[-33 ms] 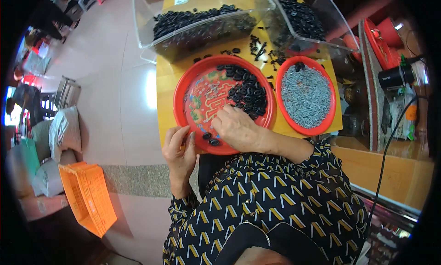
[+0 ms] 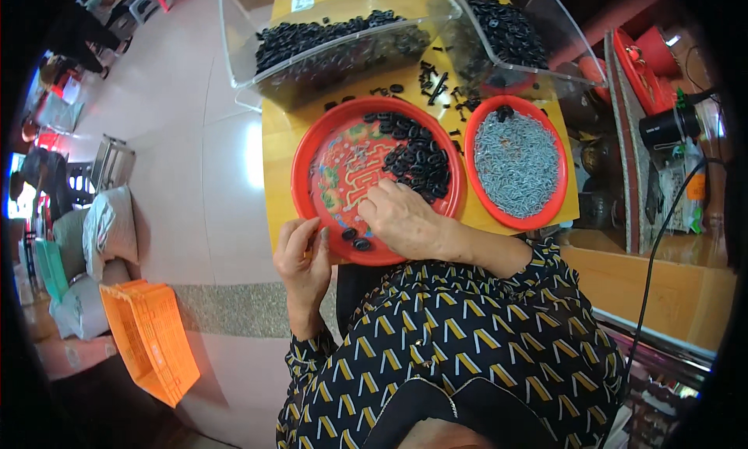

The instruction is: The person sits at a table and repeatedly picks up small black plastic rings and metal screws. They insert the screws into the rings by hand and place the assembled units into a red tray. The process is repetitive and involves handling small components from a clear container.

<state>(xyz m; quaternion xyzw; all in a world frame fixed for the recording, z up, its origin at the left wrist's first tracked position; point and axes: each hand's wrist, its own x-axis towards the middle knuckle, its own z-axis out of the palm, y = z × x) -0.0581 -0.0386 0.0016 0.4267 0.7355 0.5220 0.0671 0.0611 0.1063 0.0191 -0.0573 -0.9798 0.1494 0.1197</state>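
At the bottom of the frame the person's dark sleeves with yellow chevrons (image 2: 467, 348) fill the foreground. Just above, left of centre, the left hand (image 2: 302, 262) rests at the near rim of the round red plastic tray with a patterned floor (image 2: 308, 149), fingers curled inward; whether they pinch anything I cannot tell. The right hand (image 2: 401, 219) lies inside that tray, knuckles up, fingertips bent down on the tray floor; its palm side is hidden, so its hold cannot be told either. 2 small black ring-shaped parts (image 2: 354, 239) lie between the hands on the tray's near edge, and a heap of the same black rings (image 2: 417, 157) fills the tray's right half. Right of it sits a second round red tray of small grey metal pieces (image 2: 518, 161), too fine to make out singly. Both stand on a yellow tabletop (image 2: 276, 130). Further up, 2 clear plastic bins of black parts (image 2: 335, 36) reach the top edge, cut off. An orange plastic crate (image 2: 152, 340) sits lower left.
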